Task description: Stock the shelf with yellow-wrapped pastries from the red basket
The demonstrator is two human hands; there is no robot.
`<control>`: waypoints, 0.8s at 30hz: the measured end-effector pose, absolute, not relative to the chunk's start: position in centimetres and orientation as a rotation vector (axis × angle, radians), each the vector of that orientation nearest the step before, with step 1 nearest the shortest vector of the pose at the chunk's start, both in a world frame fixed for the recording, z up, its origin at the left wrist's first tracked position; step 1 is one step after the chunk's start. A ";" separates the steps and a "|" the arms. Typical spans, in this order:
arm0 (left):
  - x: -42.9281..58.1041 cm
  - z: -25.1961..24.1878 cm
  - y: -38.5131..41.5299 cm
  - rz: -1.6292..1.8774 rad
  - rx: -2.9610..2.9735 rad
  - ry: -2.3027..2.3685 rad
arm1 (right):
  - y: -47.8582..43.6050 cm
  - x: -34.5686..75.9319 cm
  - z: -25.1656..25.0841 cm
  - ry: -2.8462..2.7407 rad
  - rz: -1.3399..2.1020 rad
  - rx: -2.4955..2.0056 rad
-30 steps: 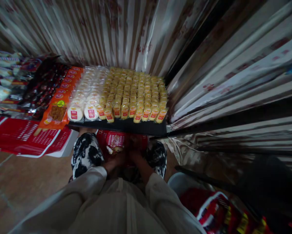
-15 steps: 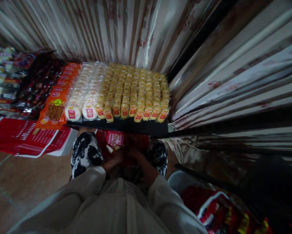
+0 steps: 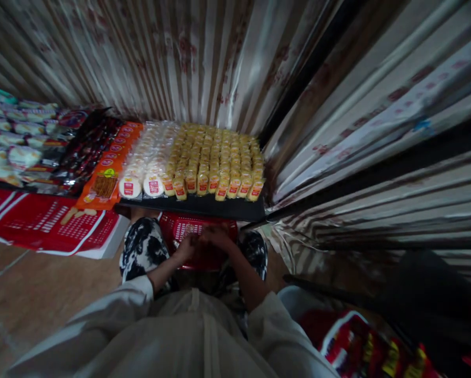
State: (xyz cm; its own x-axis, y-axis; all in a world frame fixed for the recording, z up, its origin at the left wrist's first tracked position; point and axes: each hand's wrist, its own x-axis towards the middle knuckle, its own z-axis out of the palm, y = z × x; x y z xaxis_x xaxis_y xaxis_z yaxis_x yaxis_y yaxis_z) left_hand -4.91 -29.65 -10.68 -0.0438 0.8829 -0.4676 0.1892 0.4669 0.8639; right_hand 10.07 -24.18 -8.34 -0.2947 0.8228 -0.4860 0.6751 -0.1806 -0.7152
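Note:
A red plastic basket (image 3: 168, 222) with slotted sides rests between my knees, with a few small wrapped pieces partly visible at its left. Over it, my left hand (image 3: 187, 247) and my right hand (image 3: 217, 236) meet, fingers bent inward and closed. Whatever lies between the fingertips is too dark and small to name. Just beyond the basket, a black shelf (image 3: 204, 206) carries rows of yellow wrapped snack rolls (image 3: 215, 163) and white round packaged cakes (image 3: 131, 186).
Left along the shelf lie an orange snack packet (image 3: 104, 181), dark shiny packets (image 3: 88, 152) and white-green packs (image 3: 25, 155). Below them is a red-and-white box (image 3: 74, 231). A red bag of packets (image 3: 349, 336) is at lower right. Striped curtains (image 3: 204, 63) hang behind and to the right.
My hands have risen slightly from low in the basket and now meet above it, more clearly seen. The view has shifted a little, showing more of the shelf's left side.

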 end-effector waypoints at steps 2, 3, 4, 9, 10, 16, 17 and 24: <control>-5.2 -10.2 -29.5 0.773 0.941 1.516 | -24.4 10.1 -7.8 -1.788 1.538 -1.677; -5.3 -9.8 -29.5 0.794 0.915 1.502 | -24.5 10.1 -7.6 -1.722 1.550 -1.636; -5.3 -9.4 -29.4 0.816 0.887 1.487 | -24.6 10.1 -7.5 -1.649 1.564 -1.602; -5.1 -7.2 -29.5 0.939 0.778 1.445 | -25.0 10.0 -7.2 -1.306 1.642 -1.529; -4.9 -6.8 -29.6 0.963 0.754 1.444 | -25.1 9.9 -7.1 -1.250 1.641 -1.511; -3.8 -5.7 -29.2 1.121 0.647 1.356 | -25.4 9.4 -5.6 -1.229 1.629 -1.323; -3.6 -5.5 -28.9 1.133 0.648 1.345 | -25.4 9.3 -5.3 -1.273 1.591 -1.310; -3.3 -1.6 -26.2 1.148 0.961 1.452 | -23.8 8.9 -2.8 -1.415 1.223 -1.390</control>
